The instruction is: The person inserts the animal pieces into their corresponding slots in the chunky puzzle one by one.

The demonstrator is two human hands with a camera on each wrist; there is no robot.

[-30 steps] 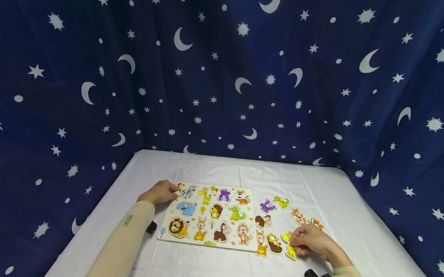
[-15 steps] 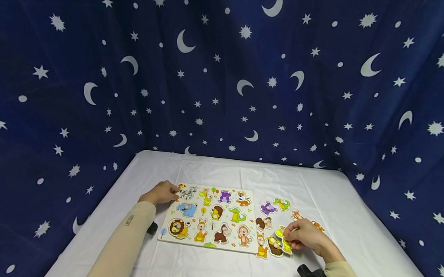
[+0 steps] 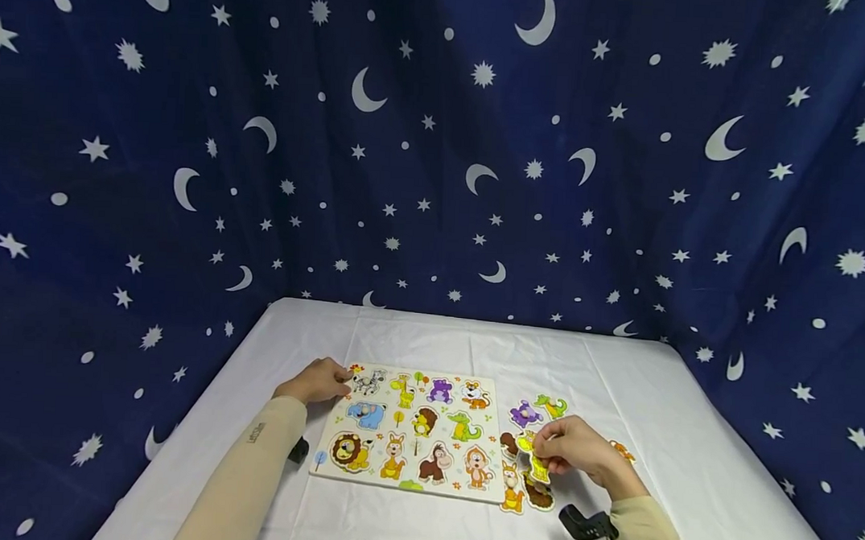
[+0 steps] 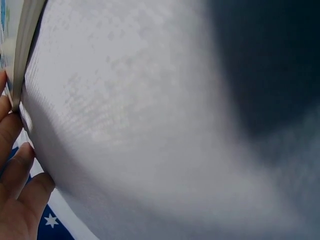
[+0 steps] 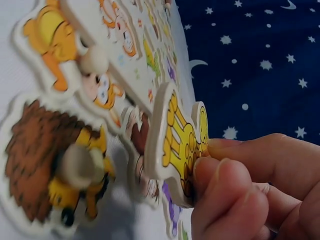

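Observation:
My right hand (image 3: 584, 450) pinches a yellow giraffe puzzle piece (image 3: 538, 468) between thumb and fingers. In the right wrist view this giraffe piece (image 5: 175, 140) is tilted on edge above the other pieces, its grip point hidden by the fingers. Beneath it are a hedgehog piece (image 3: 539, 495) with a round knob, a kangaroo piece (image 3: 513, 489) and a partly covered gorilla piece (image 3: 509, 444). With extended fingers my left hand (image 3: 319, 380) touches the upper left edge of the animal puzzle board (image 3: 365, 478). Lion (image 3: 345, 451) and elephant (image 3: 366, 414) pieces sit in the board.
Purple hippo (image 3: 524, 413) and green crocodile (image 3: 551, 404) pieces lie right of the board, and an orange piece (image 3: 622, 450) shows beyond the right hand. A white cloth (image 3: 400, 337) covers the table. Behind hangs a dark blue curtain (image 3: 437, 173) with moons and stars.
My right hand has lifted the giraffe piece and carried it left toward the board, over the hedgehog and gorilla pieces. The left hand stays at the board's edge. The head view has shifted slightly.

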